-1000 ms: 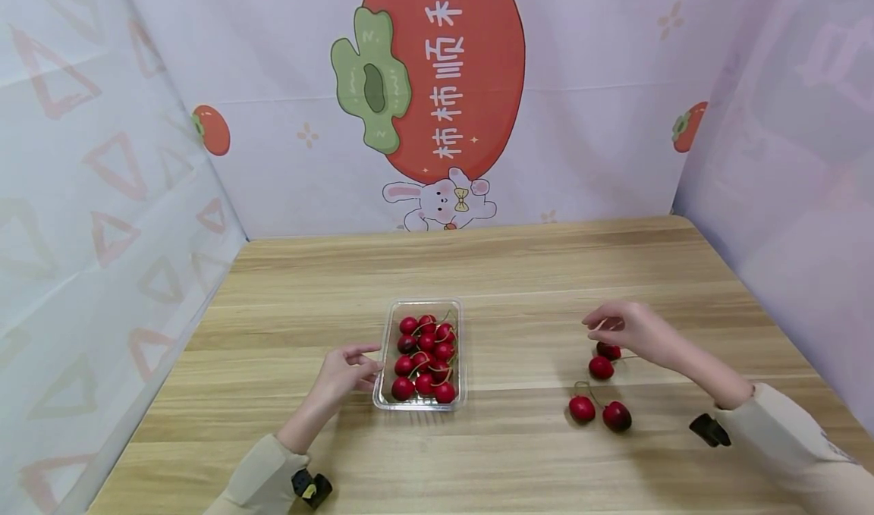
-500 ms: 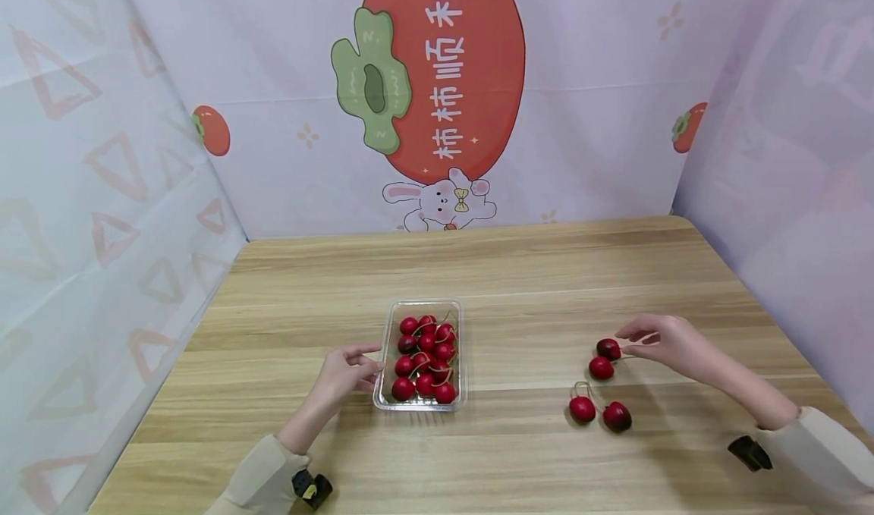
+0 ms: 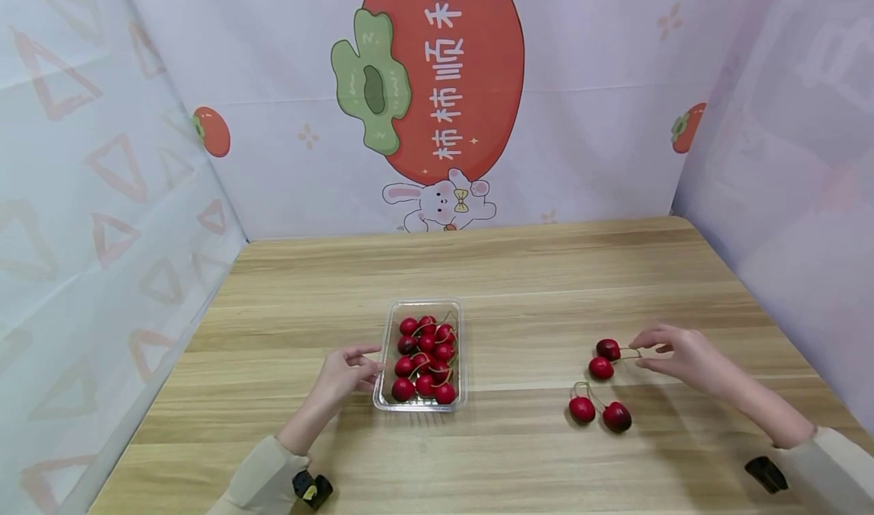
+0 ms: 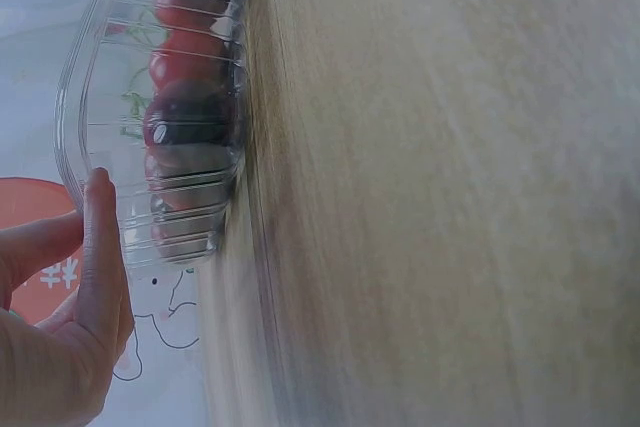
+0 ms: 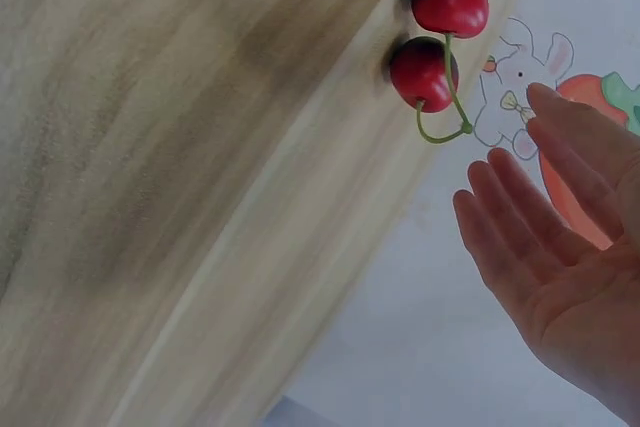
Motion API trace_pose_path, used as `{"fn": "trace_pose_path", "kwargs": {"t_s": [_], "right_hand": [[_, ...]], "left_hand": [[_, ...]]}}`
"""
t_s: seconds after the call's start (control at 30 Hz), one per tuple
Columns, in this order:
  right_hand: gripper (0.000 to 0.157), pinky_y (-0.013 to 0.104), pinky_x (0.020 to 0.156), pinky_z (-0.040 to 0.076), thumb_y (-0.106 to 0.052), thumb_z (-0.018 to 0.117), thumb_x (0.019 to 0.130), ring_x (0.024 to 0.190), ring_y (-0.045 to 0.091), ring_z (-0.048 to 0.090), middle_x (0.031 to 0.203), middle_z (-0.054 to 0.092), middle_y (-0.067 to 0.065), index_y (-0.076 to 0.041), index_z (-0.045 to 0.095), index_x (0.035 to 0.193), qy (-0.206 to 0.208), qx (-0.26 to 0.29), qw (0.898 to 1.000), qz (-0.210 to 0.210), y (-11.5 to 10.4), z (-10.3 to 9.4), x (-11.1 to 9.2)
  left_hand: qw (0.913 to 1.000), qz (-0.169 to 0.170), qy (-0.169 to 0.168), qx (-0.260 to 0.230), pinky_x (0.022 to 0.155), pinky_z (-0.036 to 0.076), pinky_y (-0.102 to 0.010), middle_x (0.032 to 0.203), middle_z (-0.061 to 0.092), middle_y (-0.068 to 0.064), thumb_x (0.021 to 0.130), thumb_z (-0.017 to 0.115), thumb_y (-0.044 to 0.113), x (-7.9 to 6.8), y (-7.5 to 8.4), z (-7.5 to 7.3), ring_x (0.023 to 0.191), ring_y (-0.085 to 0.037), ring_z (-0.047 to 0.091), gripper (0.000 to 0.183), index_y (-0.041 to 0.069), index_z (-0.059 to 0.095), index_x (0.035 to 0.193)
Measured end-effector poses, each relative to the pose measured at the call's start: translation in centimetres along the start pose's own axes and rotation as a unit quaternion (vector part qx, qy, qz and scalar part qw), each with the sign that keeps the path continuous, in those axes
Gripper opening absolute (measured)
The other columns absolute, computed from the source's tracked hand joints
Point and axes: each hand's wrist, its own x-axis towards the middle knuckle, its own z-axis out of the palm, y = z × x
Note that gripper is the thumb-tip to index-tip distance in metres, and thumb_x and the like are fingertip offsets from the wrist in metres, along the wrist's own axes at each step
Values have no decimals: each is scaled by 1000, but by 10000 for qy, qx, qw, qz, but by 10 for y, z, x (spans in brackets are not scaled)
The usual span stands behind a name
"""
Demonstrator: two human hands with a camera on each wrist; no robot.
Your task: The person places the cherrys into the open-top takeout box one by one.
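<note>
My left hand (image 3: 339, 375) touches the left rim of a clear plastic box (image 3: 385, 340) with fairly straight fingers; in the left wrist view its fingertips meet the box's side. Several red cherries (image 3: 425, 384) with green stems lie inside. At the right, a pair of cherries (image 3: 602, 368) joined by their stems lies on the table. My right hand (image 3: 686, 359) is just right of that pair, thumb and fingers apart near the stem joint (image 5: 466, 128). The right wrist view shows a gap between the fingers and the stem. A second joined pair (image 3: 617, 416) lies nearer me.
The wooden table (image 3: 498, 454) carries the box left of centre and the two loose pairs at right. A printed cloth (image 3: 580, 120) stands behind the table, with cloth walls on both sides.
My right hand has drawn back to the right and towards me, from above the farther cherry pair to beside its stems. The left hand and the box stay where they were.
</note>
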Motion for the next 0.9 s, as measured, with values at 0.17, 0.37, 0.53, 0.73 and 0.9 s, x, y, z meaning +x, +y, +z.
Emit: {"fn": "trace_pose_path", "kwargs": {"t_s": [0.17, 0.37, 0.53, 0.73, 0.9], "right_hand": [[27, 25, 55, 53, 2, 76, 58, 72, 7, 58, 80, 61, 2, -6, 66, 82, 193, -174, 9995, -157, 3, 6, -4], [25, 29, 56, 54, -2, 75, 62, 74, 13, 59, 86, 61, 5, -3, 66, 86, -32, -176, 9997, 151, 5, 8, -7], [25, 27, 55, 53, 2, 74, 61, 71, 15, 59, 84, 60, 5, -2, 66, 84, 75, -213, 9997, 33, 7, 11, -7], [24, 25, 54, 53, 5, 73, 60, 69, 6, 58, 80, 60, 5, 0, 66, 82, 154, -132, 9998, -48, 11, 15, -8], [21, 25, 54, 53, 5, 73, 61, 68, 9, 58, 80, 61, 5, 0, 66, 81, -34, -139, 9999, 37, 14, 17, -7]], "left_hand": [[10000, 14, -67, -38, 54, 55, -27, 67, 59, -5, 77, 58, -7, -1, 0, -1, 55, -14, 59, 36, -13, 52, 112], [9999, 73, -118, -87, 53, 55, -26, 67, 59, -5, 77, 58, -7, -2, 1, -2, 55, -13, 59, 37, -14, 50, 113], [9999, 59, -117, -88, 53, 55, -26, 67, 59, -5, 77, 58, -6, -2, 2, -2, 55, -13, 58, 38, -14, 50, 113], [9999, 53, -107, -59, 53, 55, -25, 67, 59, -5, 78, 59, -6, -2, 1, -2, 54, -13, 58, 37, -14, 51, 113], [9999, 62, -98, -2, 54, 55, -28, 67, 60, -5, 77, 59, -5, -1, 0, -2, 55, -14, 59, 36, -13, 52, 112]]}}
